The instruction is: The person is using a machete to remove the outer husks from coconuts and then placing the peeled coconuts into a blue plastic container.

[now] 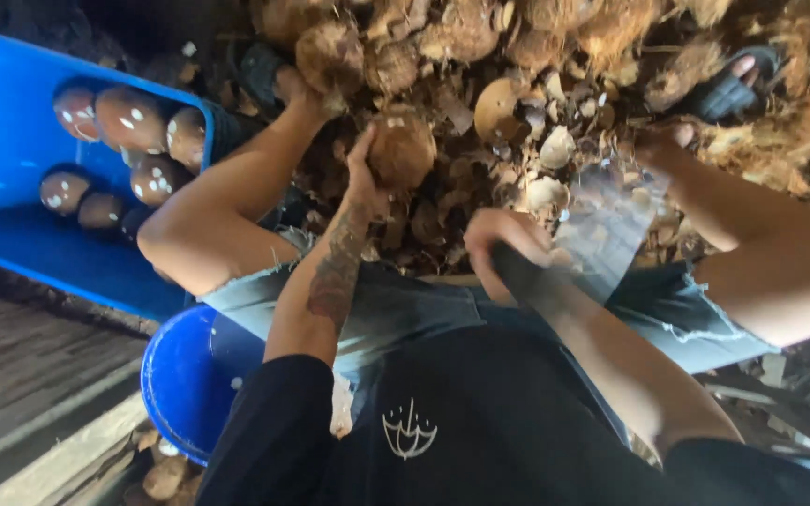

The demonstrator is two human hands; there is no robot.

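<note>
- Brown coconut [401, 150] sits gripped in my left hand [367, 183].
- My right hand [508, 248] clenches a blurred blade [602, 225]; a mis-swing could cut my fingers.

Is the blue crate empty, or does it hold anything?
Not empty: the blue crate holds several peeled coconuts along one side; the rest is bare.

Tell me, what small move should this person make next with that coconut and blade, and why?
Probably bring the blade onto the coconut. The left hand grips the brown coconut out over the husk pile, while the right hand holds the blade's dark handle; the blade is motion-blurred and looks apart from the nut. Peeled coconuts already lie in the blue tub.
</note>
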